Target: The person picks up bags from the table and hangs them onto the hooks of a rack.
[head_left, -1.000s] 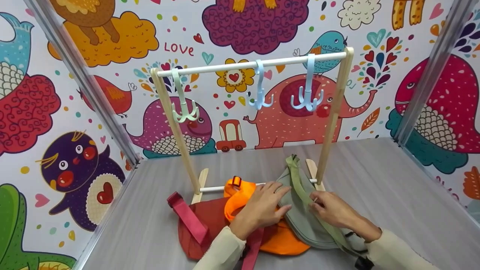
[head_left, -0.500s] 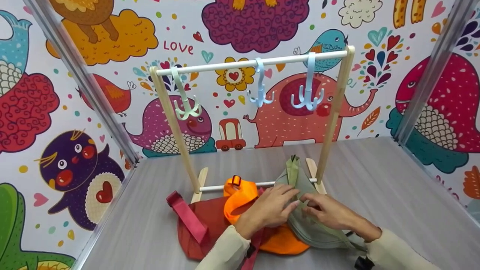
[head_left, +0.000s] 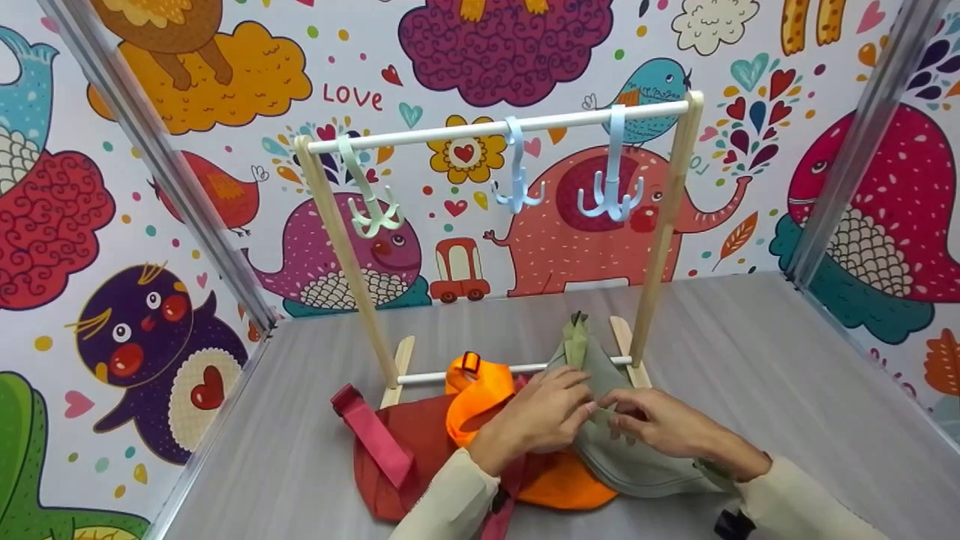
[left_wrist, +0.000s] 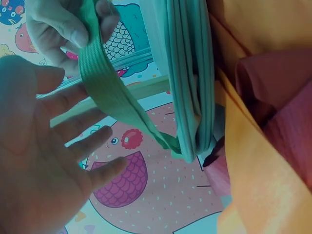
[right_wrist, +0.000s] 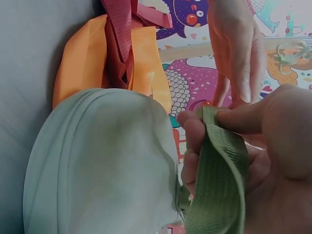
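A grey-green bag (head_left: 637,465) lies at the right of the pile, with its green strap (left_wrist: 109,83) raised above it. My right hand (head_left: 660,421) pinches the strap between thumb and fingers, plain in the right wrist view, where the strap (right_wrist: 219,170) hangs from the grip. My left hand (head_left: 536,414) is beside the strap, its fingers extended and apart in the left wrist view. Left of the green bag are an orange bag (head_left: 570,484) and a dark red bag (head_left: 420,427) with a pink-red strap (head_left: 379,442), partly under my left forearm.
Behind the bags stands a wooden rack with a white top rail (head_left: 442,133). A pale green hook (head_left: 373,214) hangs at its left, and two blue hooks, one central (head_left: 517,191) and one at right (head_left: 611,196). Patterned walls enclose the grey table (head_left: 247,450).
My right hand has moved left with the strap, close to my left hand. My left hand has shifted slightly right and down. The strap is now folded nearer both hands.
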`<state>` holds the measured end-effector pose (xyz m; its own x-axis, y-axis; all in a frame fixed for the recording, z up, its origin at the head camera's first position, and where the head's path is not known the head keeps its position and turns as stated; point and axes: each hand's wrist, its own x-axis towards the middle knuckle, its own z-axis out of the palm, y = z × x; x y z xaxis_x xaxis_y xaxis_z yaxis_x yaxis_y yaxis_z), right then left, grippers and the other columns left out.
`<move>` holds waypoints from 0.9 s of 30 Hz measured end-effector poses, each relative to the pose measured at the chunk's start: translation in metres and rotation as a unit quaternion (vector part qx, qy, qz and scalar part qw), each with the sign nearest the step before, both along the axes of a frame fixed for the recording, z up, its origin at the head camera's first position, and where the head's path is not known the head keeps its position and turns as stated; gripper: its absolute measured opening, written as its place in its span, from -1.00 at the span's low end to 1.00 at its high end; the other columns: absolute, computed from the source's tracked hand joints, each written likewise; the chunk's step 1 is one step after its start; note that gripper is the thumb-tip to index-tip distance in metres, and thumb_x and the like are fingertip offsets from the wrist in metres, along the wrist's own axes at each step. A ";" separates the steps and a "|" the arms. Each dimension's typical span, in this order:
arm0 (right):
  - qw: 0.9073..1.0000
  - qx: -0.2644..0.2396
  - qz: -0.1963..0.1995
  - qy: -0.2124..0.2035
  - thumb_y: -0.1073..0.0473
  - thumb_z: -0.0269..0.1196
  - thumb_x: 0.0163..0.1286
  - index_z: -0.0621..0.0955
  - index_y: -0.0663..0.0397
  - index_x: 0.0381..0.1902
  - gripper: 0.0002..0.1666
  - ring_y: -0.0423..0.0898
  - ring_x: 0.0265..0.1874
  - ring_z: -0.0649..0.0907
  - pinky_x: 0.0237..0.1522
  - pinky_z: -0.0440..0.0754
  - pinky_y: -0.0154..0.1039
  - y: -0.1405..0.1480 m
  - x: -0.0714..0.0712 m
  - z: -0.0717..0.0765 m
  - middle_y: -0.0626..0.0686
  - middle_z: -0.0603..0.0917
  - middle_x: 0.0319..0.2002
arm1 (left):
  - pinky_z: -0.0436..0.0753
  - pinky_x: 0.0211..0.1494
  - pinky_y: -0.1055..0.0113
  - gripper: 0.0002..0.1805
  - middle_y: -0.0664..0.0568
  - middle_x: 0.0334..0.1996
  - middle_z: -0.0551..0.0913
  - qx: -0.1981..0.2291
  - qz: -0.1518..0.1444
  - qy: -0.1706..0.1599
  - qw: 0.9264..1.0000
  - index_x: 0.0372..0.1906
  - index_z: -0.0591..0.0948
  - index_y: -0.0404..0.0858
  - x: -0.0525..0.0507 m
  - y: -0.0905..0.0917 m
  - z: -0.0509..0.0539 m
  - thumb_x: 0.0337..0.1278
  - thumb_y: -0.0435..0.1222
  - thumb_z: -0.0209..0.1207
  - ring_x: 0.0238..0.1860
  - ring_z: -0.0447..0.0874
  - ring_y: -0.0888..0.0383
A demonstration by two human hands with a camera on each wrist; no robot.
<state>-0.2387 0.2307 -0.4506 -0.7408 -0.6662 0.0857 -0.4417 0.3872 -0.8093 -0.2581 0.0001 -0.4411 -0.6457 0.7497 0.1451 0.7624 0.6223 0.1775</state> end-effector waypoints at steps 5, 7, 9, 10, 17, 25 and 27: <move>1.000 -0.004 0.007 0.006 0.23 0.10 0.53 0.62 0.27 -0.02 -0.75 -0.08 -0.46 0.69 -0.38 0.68 -0.12 0.003 -0.001 0.002 0.16 0.73 -0.37 | 0.19 0.51 0.09 -0.67 0.12 0.18 0.60 -0.004 -0.001 -0.012 1.000 0.01 0.62 -0.07 0.000 -0.001 0.001 0.51 -0.04 -0.10 0.42 0.31 0.09; 1.000 -0.003 0.004 0.011 0.21 0.10 0.53 0.65 0.24 -0.08 -0.76 -0.12 -0.47 0.68 -0.40 0.67 -0.17 0.003 -0.002 0.002 0.11 0.72 -0.40 | 0.19 0.51 0.09 -0.69 0.13 0.11 0.63 -0.006 -0.001 -0.015 1.000 -0.02 0.60 -0.07 0.000 -0.002 0.002 0.50 -0.03 -0.08 0.41 0.32 0.10; 1.000 -0.001 -0.002 0.010 0.19 0.11 0.53 0.66 0.23 -0.13 -0.76 -0.17 -0.48 0.66 -0.43 0.65 -0.24 0.004 -0.002 0.002 0.07 0.71 -0.43 | 0.19 0.51 0.08 -0.69 0.13 0.08 0.64 -0.005 0.002 -0.021 1.000 -0.03 0.60 -0.06 -0.001 -0.002 0.003 0.48 -0.01 -0.06 0.39 0.34 0.11; 1.000 -0.001 -0.006 0.008 0.19 0.11 0.52 0.66 0.23 -0.15 -0.76 -0.15 -0.49 0.66 -0.44 0.64 -0.26 0.005 -0.002 0.002 0.07 0.71 -0.44 | 0.19 0.51 0.09 -0.68 0.13 0.07 0.64 -0.006 0.004 -0.024 1.000 -0.03 0.60 -0.07 -0.001 -0.003 0.004 0.47 0.00 -0.05 0.37 0.35 0.12; 1.000 -0.004 -0.022 -0.009 0.18 0.14 0.51 0.65 0.26 -0.19 -0.76 -0.18 -0.55 0.63 -0.48 0.65 -0.15 0.009 -0.001 0.004 0.08 0.68 -0.50 | 0.22 0.49 0.17 -0.64 0.12 -0.06 0.64 -0.015 0.016 -0.026 0.999 -0.02 0.64 -0.12 -0.001 -0.007 0.008 0.43 0.02 0.02 0.19 0.43 0.15; 0.999 -0.001 -0.030 -0.014 0.15 0.17 0.49 0.65 0.14 -0.29 -0.80 -0.29 -0.68 0.52 -0.59 0.61 -0.17 0.011 0.000 0.008 0.08 0.60 -0.63 | 0.31 0.39 0.08 -0.67 0.16 -0.13 0.63 -0.019 0.037 -0.026 0.999 -0.10 0.67 -0.10 0.002 -0.010 0.009 0.37 0.04 0.08 0.08 0.44 0.18; 0.999 -0.001 -0.032 -0.020 0.16 0.18 0.48 0.65 0.10 -0.31 -0.81 -0.28 -0.69 0.51 -0.60 0.60 -0.19 0.011 0.001 0.009 0.12 0.58 -0.65 | 0.34 0.34 0.07 -0.66 0.16 -0.16 0.63 -0.020 0.037 -0.017 0.999 -0.12 0.67 -0.10 0.002 -0.011 0.009 0.37 0.04 0.08 0.07 0.45 0.17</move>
